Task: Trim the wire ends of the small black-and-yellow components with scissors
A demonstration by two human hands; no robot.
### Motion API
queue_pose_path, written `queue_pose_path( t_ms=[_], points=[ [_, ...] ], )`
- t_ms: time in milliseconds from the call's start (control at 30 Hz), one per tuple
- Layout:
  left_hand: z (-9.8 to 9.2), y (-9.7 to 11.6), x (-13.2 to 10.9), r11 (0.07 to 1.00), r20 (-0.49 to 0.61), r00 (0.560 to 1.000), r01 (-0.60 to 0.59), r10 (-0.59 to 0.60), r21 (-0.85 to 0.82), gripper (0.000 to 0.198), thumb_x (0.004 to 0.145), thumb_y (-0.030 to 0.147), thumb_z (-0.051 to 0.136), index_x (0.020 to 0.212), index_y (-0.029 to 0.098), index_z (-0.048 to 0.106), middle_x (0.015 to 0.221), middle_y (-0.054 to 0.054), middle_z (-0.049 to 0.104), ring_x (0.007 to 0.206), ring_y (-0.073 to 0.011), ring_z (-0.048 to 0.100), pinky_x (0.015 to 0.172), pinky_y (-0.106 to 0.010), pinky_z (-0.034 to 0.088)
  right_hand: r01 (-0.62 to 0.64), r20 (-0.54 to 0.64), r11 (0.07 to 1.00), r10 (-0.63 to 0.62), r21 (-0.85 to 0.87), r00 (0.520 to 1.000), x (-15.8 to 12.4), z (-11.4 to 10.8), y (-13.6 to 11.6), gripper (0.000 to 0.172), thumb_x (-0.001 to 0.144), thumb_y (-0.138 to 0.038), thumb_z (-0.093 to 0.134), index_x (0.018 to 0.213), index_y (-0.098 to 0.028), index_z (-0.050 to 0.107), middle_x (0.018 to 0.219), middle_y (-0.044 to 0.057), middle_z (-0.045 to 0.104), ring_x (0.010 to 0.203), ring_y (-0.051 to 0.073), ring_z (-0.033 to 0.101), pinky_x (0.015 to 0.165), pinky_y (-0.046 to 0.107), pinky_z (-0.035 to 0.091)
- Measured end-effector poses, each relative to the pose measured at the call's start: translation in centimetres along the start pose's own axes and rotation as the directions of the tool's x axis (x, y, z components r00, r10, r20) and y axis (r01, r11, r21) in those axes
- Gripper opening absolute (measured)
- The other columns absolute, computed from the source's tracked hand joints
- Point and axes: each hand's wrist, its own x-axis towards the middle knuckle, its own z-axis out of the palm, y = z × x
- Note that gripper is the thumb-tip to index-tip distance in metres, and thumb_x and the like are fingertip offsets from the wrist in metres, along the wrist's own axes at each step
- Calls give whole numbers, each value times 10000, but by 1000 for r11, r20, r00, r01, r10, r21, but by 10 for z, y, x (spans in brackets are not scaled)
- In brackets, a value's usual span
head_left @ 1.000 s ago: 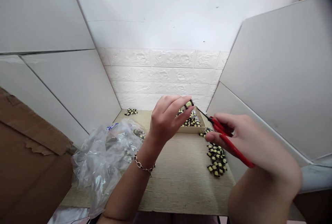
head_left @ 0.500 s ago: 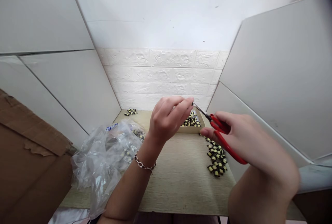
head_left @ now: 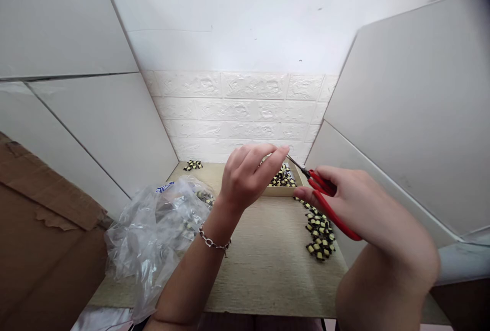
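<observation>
My left hand (head_left: 247,175) is raised over the table with thumb and fingers pinched together; whatever sits at the fingertips is hidden now. A chain bracelet circles that wrist. My right hand (head_left: 356,206) grips red-handled cutters (head_left: 325,195), whose thin dark tip reaches up to the left fingertips. Behind the hands stands a shallow cardboard tray (head_left: 281,190) filled with small black-and-yellow parts. A loose heap of the same parts (head_left: 318,231) lies on the table under my right hand.
A crumpled clear plastic bag (head_left: 153,236) with more parts lies at the left of the beige table (head_left: 264,264). A small cluster of parts (head_left: 193,165) sits at the far left corner. White panels wall in both sides; brown cardboard (head_left: 42,239) leans at the left.
The small black-and-yellow part seen in the left fingertips a second ago is now hidden. The right hand and cutters shifted slightly left, the tip closing on the left fingertips.
</observation>
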Motion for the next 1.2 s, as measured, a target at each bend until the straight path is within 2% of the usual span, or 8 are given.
queue_pose_path(
  t_ms=[200, 367, 500, 600, 667, 900, 1200],
  points=[
    [1, 0, 1, 999, -23, 999, 22, -23, -40, 267, 749, 141, 584, 1007, 206, 560, 831, -8, 633, 761, -104, 564, 667, -246, 452, 3, 103, 998, -9, 57, 995, -1, -3, 5, 449, 720, -590, 494, 584, -192, 337, 541, -33, 386, 479, 85, 317, 409, 206, 257],
    [2, 1, 5, 982, -56, 992, 102, -112, -158, 260, 705, 173, 645, 955, 179, 574, 797, -11, 641, 747, -101, 573, 670, -241, 476, 17, 185, 989, -43, 145, 982, -8, -7, 5, 381, 725, -533, 531, 628, -199, 376, 567, -39, 363, 508, 87, 295, 420, 201, 264],
    [-1, 1, 9, 946, -11, 983, 173, -183, -273, 242, 720, 170, 631, 955, 172, 575, 833, -25, 647, 750, -97, 572, 680, -238, 491, 10, 98, 988, -25, 157, 995, -6, -7, 6, 397, 721, -526, 541, 599, -192, 364, 549, -38, 367, 500, 85, 306, 426, 202, 262],
    [-4, 1, 10, 935, 28, 983, 182, -182, -304, 239, 737, 156, 609, 974, 165, 575, 864, -39, 645, 794, -103, 570, 711, -247, 486, -33, -22, 996, 34, 78, 999, -2, -8, 10, 469, 693, -550, 559, 535, -183, 314, 475, -43, 303, 457, 78, 266, 405, 209, 225],
    [-5, 0, 10, 935, 51, 984, 180, -173, -306, 241, 745, 153, 600, 984, 163, 576, 875, -42, 642, 826, -108, 565, 728, -250, 477, -55, -49, 998, 56, 30, 997, 0, -8, 13, 485, 679, -564, 565, 516, -181, 316, 448, -45, 283, 441, 77, 253, 399, 211, 218],
    [-2, -1, 9, 938, 104, 986, 157, -131, -308, 246, 763, 145, 573, 1009, 158, 578, 899, -42, 628, 862, -113, 551, 773, -253, 448, -108, -4, 994, 108, 9, 994, 2, -7, 20, 521, 635, -613, 571, 506, -172, 325, 443, -52, 284, 432, 66, 251, 386, 193, 205],
    [-2, 0, 9, 944, 193, 976, 156, -102, -291, 225, 787, 137, 535, 1004, 177, 577, 888, -25, 624, 839, -109, 542, 749, -240, 430, -56, 32, 997, 54, 58, 998, 9, -6, 21, 520, 621, -649, 553, 502, -175, 374, 473, -45, 302, 444, 68, 248, 389, 207, 201]
  ],
)
